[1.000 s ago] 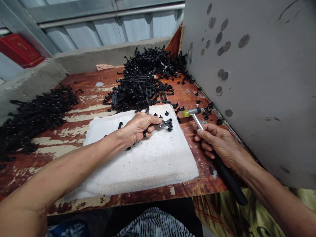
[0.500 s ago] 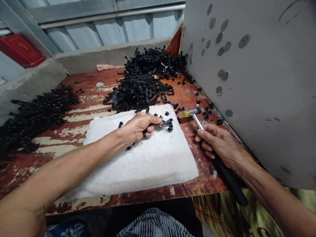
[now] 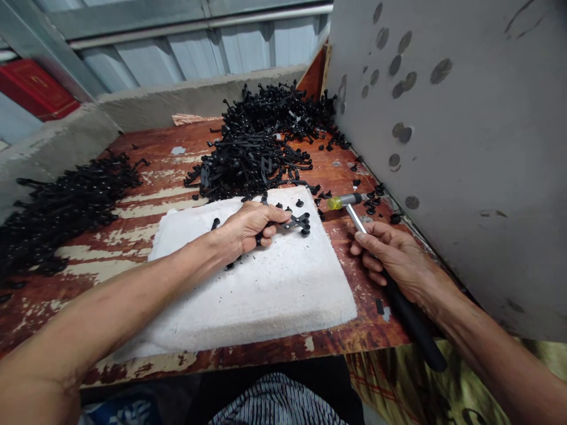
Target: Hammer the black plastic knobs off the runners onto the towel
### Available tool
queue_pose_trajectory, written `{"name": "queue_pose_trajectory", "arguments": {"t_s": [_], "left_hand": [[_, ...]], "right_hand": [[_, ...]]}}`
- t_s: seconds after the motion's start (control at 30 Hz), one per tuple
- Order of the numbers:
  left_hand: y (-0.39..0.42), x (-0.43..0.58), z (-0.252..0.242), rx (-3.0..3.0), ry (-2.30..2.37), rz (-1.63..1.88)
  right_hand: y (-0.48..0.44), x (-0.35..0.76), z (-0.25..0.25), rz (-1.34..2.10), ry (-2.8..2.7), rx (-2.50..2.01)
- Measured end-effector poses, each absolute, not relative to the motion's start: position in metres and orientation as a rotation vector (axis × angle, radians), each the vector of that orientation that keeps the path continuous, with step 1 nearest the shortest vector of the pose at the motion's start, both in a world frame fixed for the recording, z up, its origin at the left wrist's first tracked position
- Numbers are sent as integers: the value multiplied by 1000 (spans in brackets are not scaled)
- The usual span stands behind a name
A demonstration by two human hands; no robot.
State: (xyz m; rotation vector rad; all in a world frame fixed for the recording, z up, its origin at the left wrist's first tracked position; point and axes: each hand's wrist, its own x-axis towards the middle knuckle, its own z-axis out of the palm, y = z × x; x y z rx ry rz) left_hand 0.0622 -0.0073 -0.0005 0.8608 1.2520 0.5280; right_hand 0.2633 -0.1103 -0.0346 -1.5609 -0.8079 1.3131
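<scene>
1 L hand (image 3: 254, 227): was clenched on 1 blk X-shaped piece (image 3: 299, 221), over upper R of wht cloth (image 3: 274, 301). 1 R hand (image 3: 394, 254): gripped 1 hammer (image 3: 407, 316), yel./blk head near cloth's R edge. Table (image 3: 170, 174) bore 2 heaps: ctr. blk-parts heap (image 3: 252, 153), L blk-parts heap (image 3: 57, 212). 1 red box-like item (image 3: 38, 88), far L; contents couldn't be seen.

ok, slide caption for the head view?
Left hand holds crossed black parts on white cloth; right hand grips a mallet.
</scene>
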Motion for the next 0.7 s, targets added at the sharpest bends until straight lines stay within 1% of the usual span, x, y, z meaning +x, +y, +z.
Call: {"name": "queue_pose_trajectory", "arguments": {"t_s": [0.3, 0.43, 0.53, 0.63, 0.7], "left_hand": [[-7, 67, 2, 961, 1365, 552], [-4, 68, 6, 1051, 1386, 475], [-1, 68, 9, 1090, 1416, 394], [3, 68, 10, 1162, 1431, 339], [7, 69, 11, 1200, 1437, 309]], "right_hand": [[-111, 264, -35, 1298, -833, -1582], [-114, 265, -37, 1209, -1016, -1615], [-119, 265, -38, 920, -1364, -1623], [-123, 265, -37, 423, -1663, -1564], [-122, 264, -36, 161, -1819, -1496]]}}
